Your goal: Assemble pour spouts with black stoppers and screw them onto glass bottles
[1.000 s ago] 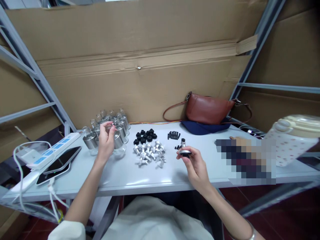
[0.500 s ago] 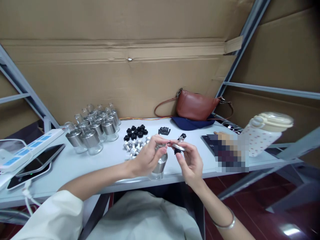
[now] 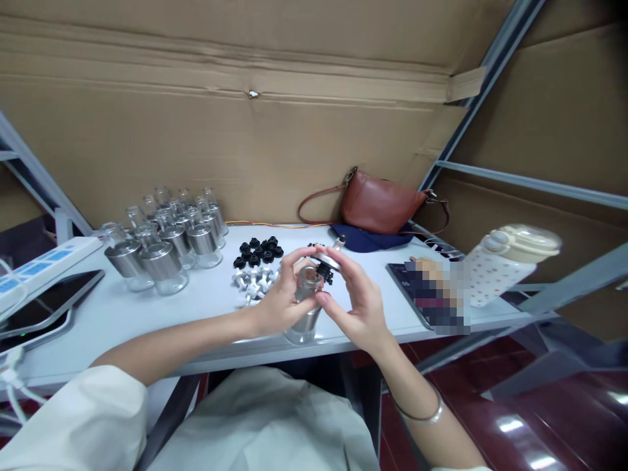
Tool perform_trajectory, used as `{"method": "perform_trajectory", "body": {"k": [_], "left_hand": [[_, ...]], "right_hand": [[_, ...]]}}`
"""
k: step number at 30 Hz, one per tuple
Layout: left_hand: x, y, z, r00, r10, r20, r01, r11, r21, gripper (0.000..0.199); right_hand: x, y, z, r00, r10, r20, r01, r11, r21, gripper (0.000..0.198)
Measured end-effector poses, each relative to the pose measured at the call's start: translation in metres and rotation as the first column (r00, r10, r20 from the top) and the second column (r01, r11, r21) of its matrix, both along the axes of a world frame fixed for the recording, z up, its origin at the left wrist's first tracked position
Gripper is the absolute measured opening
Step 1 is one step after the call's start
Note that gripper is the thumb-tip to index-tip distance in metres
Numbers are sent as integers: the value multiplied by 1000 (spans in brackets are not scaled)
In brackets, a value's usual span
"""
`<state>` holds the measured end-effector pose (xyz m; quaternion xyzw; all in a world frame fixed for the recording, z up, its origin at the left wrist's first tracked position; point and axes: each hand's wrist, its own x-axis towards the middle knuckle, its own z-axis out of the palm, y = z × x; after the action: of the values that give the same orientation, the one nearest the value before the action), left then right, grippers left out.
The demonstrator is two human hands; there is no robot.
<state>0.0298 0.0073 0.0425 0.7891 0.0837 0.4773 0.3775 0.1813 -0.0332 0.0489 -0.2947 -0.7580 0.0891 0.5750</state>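
A bottle pourer (image 3: 326, 264), with a silver disc and a black ribbed stopper below it, is tilted above and beside the open neck of a glass bottle with a steel sleeve (image 3: 300, 330). My right hand (image 3: 359, 302) grips the pourer's disc from the right, thumb below and fingers on top. From the left, my left hand (image 3: 280, 297) curves around in front of the bottle neck, its fingertips on the disc's near-left edge. Both thumbs meet below the stopper. Left of the hands lie white fittings (image 3: 254, 283) and black ribbed stoppers (image 3: 260, 252).
Several steel-sleeved glass bottles (image 3: 164, 265) are grouped at the left. Beyond them are a power strip (image 3: 46, 271) and a tablet (image 3: 63, 301). A brown bag (image 3: 380, 204) rests on dark blue cloth at the back. A phone (image 3: 405, 288) and dotted tumbler (image 3: 500, 275) are at right.
Both hands and the pourer have moved left, to the bottle's neck. The pourer's stopper is now beside the bottle mouth. The view has shifted slightly.
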Motion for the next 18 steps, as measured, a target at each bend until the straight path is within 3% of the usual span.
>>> {"method": "perform_trajectory", "body": {"k": [4, 12, 18], "left_hand": [[1, -1, -1, 1000, -4, 27, 4, 1000, -28, 52], [4, -1, -5, 987, -70, 147, 78, 996, -52, 48], [2, -2, -3, 996, -16, 93, 28, 991, -132, 54]], "right_hand": [[-4, 3, 6, 994, -69, 90, 66, 997, 41, 57], [-12, 4, 14, 991, -49, 121, 43, 997, 57, 39], [-15, 6, 10, 991, -95, 92, 83, 990, 117, 30]]}}
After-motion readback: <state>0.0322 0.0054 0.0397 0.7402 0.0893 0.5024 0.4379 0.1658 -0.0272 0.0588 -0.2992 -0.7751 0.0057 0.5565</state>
